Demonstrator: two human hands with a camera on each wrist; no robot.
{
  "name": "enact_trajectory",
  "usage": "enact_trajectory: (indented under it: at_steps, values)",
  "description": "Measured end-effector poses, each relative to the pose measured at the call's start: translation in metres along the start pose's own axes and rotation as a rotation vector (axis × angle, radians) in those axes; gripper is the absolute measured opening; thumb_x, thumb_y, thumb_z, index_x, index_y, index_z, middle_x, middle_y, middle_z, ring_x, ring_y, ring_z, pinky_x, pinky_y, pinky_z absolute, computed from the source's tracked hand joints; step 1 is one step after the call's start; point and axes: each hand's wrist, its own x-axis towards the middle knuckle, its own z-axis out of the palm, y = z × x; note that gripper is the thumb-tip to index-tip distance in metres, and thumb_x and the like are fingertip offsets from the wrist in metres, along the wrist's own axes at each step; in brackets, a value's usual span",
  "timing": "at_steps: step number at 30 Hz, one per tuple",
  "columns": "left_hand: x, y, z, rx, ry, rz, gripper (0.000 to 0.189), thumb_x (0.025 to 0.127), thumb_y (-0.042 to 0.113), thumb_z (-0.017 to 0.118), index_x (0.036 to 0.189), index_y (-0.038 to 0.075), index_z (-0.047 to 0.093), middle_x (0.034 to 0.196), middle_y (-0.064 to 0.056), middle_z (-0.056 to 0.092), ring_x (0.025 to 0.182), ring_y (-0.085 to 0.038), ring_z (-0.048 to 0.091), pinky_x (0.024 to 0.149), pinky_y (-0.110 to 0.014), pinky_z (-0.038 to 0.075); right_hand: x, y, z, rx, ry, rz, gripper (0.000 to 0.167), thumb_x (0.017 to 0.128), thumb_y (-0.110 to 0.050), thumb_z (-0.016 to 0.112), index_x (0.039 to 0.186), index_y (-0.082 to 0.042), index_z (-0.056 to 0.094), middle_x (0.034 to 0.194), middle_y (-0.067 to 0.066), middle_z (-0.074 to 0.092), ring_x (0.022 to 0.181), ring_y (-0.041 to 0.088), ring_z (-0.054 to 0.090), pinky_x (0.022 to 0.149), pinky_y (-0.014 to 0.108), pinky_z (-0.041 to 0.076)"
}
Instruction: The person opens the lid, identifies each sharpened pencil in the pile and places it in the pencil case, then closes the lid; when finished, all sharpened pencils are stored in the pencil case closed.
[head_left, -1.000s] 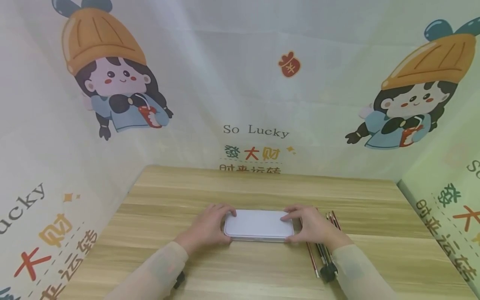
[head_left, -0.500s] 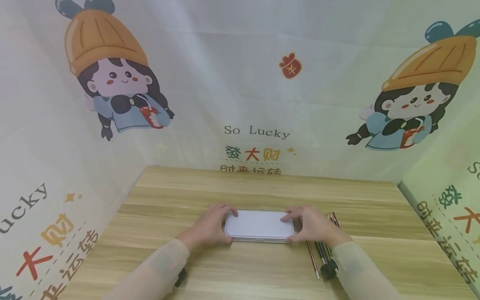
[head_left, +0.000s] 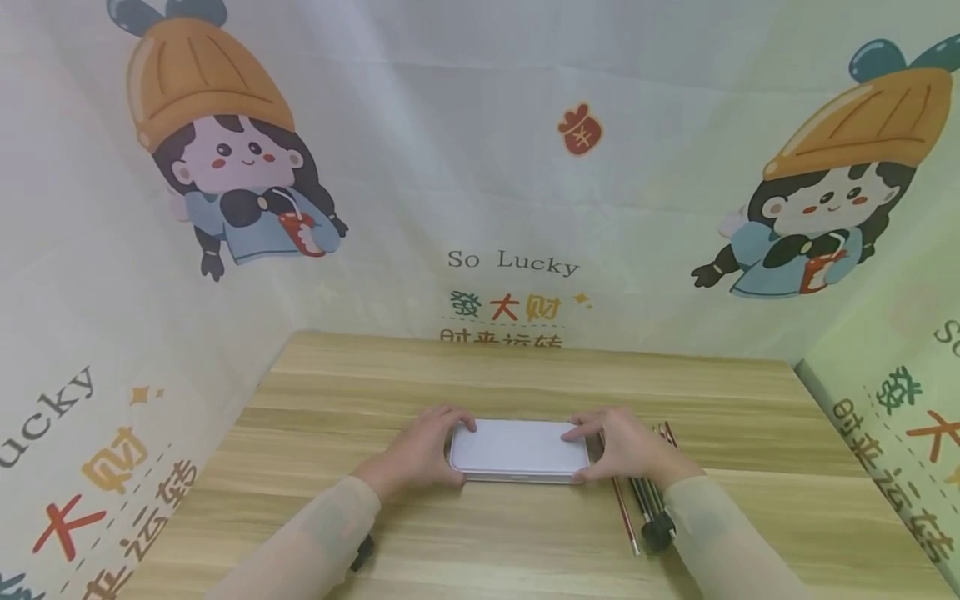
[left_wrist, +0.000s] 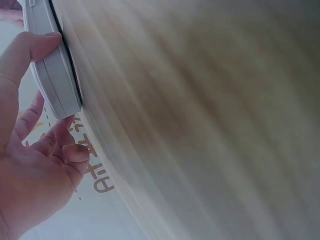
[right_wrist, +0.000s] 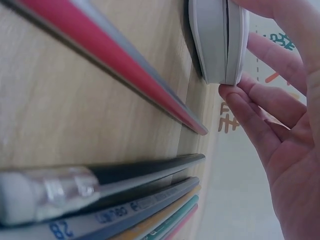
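Note:
A flat white case with rounded corners, which looks like a pencil case (head_left: pixel 519 448), lies on the wooden table between both hands. My left hand (head_left: pixel 416 450) grips its left end, thumb on the near side and fingers at the far corner. At the opposite end my right hand (head_left: pixel 626 450) holds it the same way, index finger bent over the lid. In the left wrist view the thumb presses the side of the case (left_wrist: pixel 55 70). A thin seam runs along the case's side (right_wrist: pixel 215 40) in the right wrist view.
Several pencils (right_wrist: pixel 135 210) lie side by side under and beside my right forearm. A red-striped pencil (head_left: pixel 626 517) lies a little apart, nearer the case. The wooden table (head_left: pixel 480 542) ends at a printed cloth backdrop (head_left: pixel 510 192) behind and at both sides.

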Motion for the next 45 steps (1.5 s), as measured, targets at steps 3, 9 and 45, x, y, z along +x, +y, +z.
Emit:
enact_trajectory:
  at_steps: [3,9,45]
  values:
    - [-0.001,0.001,-0.001,-0.005,-0.002,0.006,0.068,0.061,0.020,0.092,0.122,0.021,0.062,0.137,-0.004,0.061,0.127,-0.029,0.054,0.111,-0.048,0.048,0.000,0.000,-0.001,-0.010,0.007,-0.011,0.054,0.066,-0.036,0.096,0.113,-0.015,0.081,0.135,0.020,0.068,0.129,0.042,0.062,0.112,0.058,0.048]
    - [-0.001,0.004,-0.004,-0.024,-0.005,0.020,0.076,0.060,0.015,0.092,0.128,0.020,0.059,0.136,-0.006,0.061,0.125,-0.029,0.055,0.110,-0.048,0.049,0.000,0.002,-0.004,0.043,0.005,0.012,0.049,0.069,-0.035,0.093,0.113,-0.017,0.081,0.135,0.017,0.069,0.130,0.040,0.062,0.112,0.057,0.048]
    - [-0.006,0.000,-0.011,-0.285,-0.004,-0.134,0.089,0.060,0.021,0.099,0.136,0.012,0.053,0.138,-0.008,0.058,0.131,-0.032,0.050,0.117,-0.057,0.041,-0.002,0.000,-0.014,0.159,-0.027,0.039,0.043,0.097,-0.043,0.069,0.130,-0.015,0.071,0.136,0.010,0.069,0.130,0.036,0.062,0.111,0.059,0.048]
